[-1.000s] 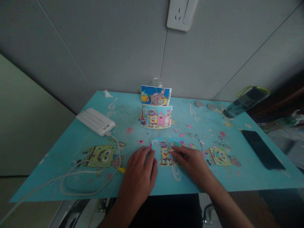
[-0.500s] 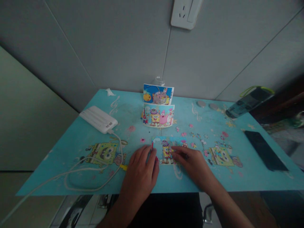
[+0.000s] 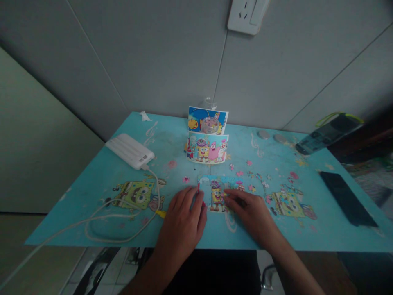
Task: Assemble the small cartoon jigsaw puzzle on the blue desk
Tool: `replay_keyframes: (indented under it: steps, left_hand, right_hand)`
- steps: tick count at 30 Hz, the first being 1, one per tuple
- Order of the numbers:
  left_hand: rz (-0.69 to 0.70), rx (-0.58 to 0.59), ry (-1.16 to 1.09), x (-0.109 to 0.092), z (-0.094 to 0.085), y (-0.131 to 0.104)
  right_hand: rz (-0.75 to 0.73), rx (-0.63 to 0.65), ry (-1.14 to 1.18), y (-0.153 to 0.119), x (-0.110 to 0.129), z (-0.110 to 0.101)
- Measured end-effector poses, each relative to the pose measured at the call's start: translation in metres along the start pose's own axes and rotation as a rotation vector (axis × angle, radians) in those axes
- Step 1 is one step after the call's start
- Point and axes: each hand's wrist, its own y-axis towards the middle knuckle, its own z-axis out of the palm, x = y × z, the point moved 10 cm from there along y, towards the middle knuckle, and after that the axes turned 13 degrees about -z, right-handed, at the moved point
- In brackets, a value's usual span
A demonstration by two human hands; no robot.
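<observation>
A partly assembled jigsaw puzzle (image 3: 217,200) with a yellow cartoon sponge lies flat near the table's front edge. Along its left side rests my left hand (image 3: 186,211), fingers stretched out over the border and nothing visibly held. My right hand (image 3: 248,205) is at the puzzle's right part, thumb and index finger pinched at a small puzzle piece that they mostly cover. Several loose puzzle pieces (image 3: 251,188) lie to the right and behind. Behind the puzzle stands a picture card (image 3: 207,148) showing cartoon characters. One pink piece (image 3: 186,179) lies left of the puzzle.
A white power bank (image 3: 130,150) with a cable (image 3: 123,239) occupies the left side. A second card (image 3: 193,119) and a clear round container (image 3: 210,125) stand at the back. On the right are a dark phone (image 3: 348,198), a bottle (image 3: 328,133) and two round discs (image 3: 279,138).
The whole view has shifted slightly. Both hands keep practically the same place at the puzzle, and no piece has visibly moved.
</observation>
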Motion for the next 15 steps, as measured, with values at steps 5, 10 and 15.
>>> replay_keyframes:
  steps: [5,10,15]
  left_hand:
    - [-0.003,-0.002,-0.007,0.0,-0.0003,-0.0002]
    - [0.002,0.0,-0.003,-0.0008,-0.0001,0.0008]
    - [0.001,-0.01,-0.003,-0.0008,-0.0011,0.0005]
  right_hand:
    - [-0.013,0.008,0.007,0.0014,0.0022,0.0016]
    - [-0.034,0.008,0.009,0.0014,0.0037,0.001]
    - [-0.04,-0.007,0.02,-0.0017,0.0008,0.0004]
